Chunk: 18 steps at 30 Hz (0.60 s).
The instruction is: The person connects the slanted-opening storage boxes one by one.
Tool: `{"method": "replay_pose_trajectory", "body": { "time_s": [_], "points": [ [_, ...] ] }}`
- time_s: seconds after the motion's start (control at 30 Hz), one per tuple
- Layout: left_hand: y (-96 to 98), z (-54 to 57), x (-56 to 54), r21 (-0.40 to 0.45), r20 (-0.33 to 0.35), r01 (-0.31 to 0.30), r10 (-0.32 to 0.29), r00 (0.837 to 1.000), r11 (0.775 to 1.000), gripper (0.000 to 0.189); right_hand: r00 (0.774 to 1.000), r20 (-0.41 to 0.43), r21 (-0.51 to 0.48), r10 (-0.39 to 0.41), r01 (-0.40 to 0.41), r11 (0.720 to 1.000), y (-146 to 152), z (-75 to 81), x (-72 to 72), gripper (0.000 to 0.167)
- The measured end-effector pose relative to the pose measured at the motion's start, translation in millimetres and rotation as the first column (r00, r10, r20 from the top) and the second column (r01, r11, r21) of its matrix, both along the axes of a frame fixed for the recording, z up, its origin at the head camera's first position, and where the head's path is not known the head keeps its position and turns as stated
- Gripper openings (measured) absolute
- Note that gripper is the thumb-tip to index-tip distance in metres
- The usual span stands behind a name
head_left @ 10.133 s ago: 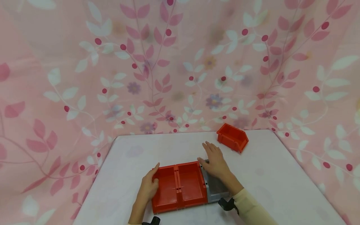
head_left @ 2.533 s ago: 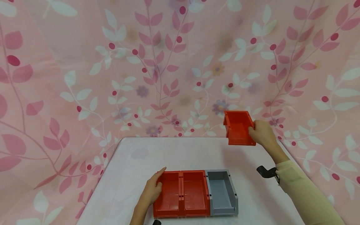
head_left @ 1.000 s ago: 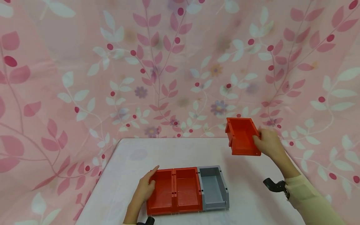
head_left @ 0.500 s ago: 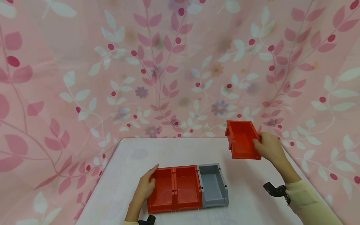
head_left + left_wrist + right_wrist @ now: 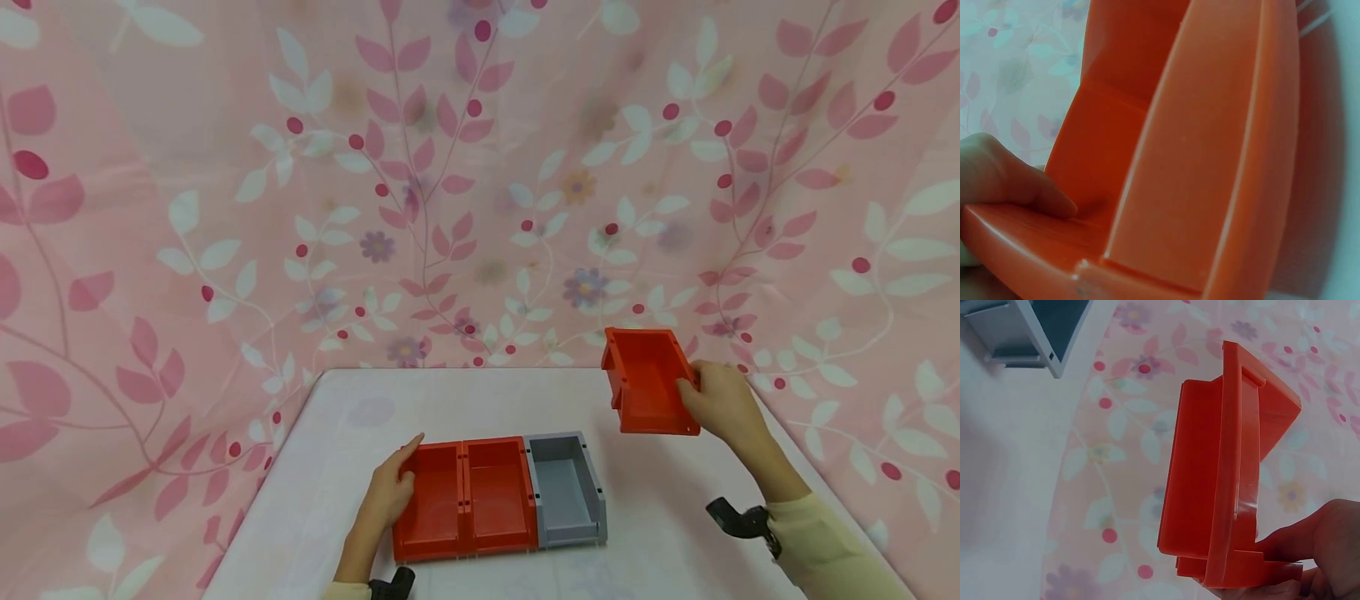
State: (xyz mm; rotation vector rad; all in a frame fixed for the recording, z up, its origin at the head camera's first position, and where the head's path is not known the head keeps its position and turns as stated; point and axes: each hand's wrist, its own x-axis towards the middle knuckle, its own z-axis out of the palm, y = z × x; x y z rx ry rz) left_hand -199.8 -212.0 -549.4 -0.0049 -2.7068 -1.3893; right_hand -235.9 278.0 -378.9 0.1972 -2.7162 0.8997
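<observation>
Two red plastic storage bins, a left one (image 5: 429, 500) and a middle one (image 5: 497, 496), stand side by side on the table with a grey bin (image 5: 567, 492) against their right. My left hand (image 5: 388, 492) grips the left bin's side wall; in the left wrist view its thumb (image 5: 1041, 194) lies inside over the wall. My right hand (image 5: 722, 402) holds another red bin (image 5: 651, 379) above the table by its right wall, thumb inside. The right wrist view shows this raised bin (image 5: 1200, 475) tilted, apart from the grey bin (image 5: 1016, 331). None of the bins shows contents in the head view.
A white-covered table (image 5: 360, 408) carries the row of bins. Behind and beside it hangs a pink floral cloth (image 5: 480, 208). A black wrist mount (image 5: 738, 518) sits at the right sleeve, another black mount (image 5: 393, 583) at the left.
Ten seconds ago the held red bin stood at the table's back right and my right hand was over the grey bin. Over the last second the raised bin has sunk slightly. The left hand keeps its grip.
</observation>
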Motion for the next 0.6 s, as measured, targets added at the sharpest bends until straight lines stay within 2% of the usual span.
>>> {"method": "replay_pose_trajectory", "body": {
  "time_s": [0.23, 0.6],
  "points": [
    [0.2, 1.3, -0.6, 0.007, 0.018, -0.01, 0.01, 1.0, 1.0, 0.063, 1.0, -0.026, 0.009, 0.0, 0.0, 1.0, -0.3, -4.4, 2.7, 0.025],
    [-1.6, 2.7, -2.7, 0.014, 0.029, 0.015, -0.016, 0.999, 1.0, 0.063, 1.0, 0.0, 0.01, -0.001, 0.001, 1.0, -2.6, -10.0, 8.8, 0.025]
  ]
}}
